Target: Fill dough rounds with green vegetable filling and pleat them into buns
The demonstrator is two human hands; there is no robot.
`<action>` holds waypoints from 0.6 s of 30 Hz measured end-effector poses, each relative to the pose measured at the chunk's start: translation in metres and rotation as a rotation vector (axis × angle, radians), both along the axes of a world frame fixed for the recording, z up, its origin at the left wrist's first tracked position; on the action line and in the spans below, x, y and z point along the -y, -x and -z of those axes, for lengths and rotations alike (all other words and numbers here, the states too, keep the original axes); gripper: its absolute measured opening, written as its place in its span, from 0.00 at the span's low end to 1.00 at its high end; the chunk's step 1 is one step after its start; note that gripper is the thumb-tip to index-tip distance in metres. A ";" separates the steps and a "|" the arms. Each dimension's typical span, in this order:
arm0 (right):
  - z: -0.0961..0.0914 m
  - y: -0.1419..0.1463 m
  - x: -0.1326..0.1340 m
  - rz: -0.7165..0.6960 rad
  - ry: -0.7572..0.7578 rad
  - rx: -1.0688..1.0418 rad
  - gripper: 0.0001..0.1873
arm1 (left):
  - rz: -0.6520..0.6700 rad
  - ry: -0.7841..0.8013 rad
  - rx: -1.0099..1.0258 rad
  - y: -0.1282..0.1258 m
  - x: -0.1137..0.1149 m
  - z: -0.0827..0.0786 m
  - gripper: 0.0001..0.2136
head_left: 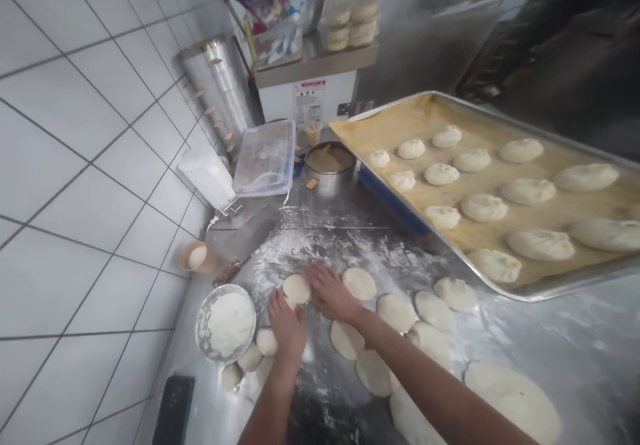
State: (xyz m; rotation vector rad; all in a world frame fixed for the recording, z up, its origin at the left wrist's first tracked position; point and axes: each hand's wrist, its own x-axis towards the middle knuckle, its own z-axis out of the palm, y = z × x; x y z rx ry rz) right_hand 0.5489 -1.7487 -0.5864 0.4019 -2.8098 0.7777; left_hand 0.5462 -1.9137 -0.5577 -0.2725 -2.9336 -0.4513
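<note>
A small round dough wrapper (297, 289) lies on the floured steel worktop between my two hands. My left hand (289, 328) is at its near left edge, the fingers and thumb closed on the rim. On its right side is my right hand (331, 293), palm down, its fingers smeared by motion, so I cannot tell what they hold. More flattened dough rounds (359, 284) are spread to the right, some overlapping under my right forearm. Several small dough balls (250, 357) sit beside my left wrist, next to a clear bowl of flour (227, 323).
A paper-lined tray (500, 290) of filled buns stands at right. A cleaver (250, 238), a paper cup (196, 257), a lidded plastic box (265, 158) and a round tin (330, 173) are farther back. A dark phone (173, 408) lies near the tiled wall (75, 245).
</note>
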 end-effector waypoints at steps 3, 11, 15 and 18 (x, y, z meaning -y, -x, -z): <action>-0.019 0.016 0.026 -0.213 -0.002 0.091 0.34 | 0.015 0.019 0.041 -0.024 0.009 -0.004 0.24; -0.027 0.018 0.003 0.269 -0.071 0.264 0.27 | 0.099 -0.114 0.138 -0.018 0.016 -0.016 0.16; -0.020 0.013 0.013 0.195 -0.102 0.164 0.32 | 0.160 -0.124 0.156 -0.017 0.011 -0.009 0.18; -0.010 0.016 0.023 0.197 -0.155 0.032 0.23 | 0.202 -0.098 0.123 -0.010 0.005 -0.011 0.22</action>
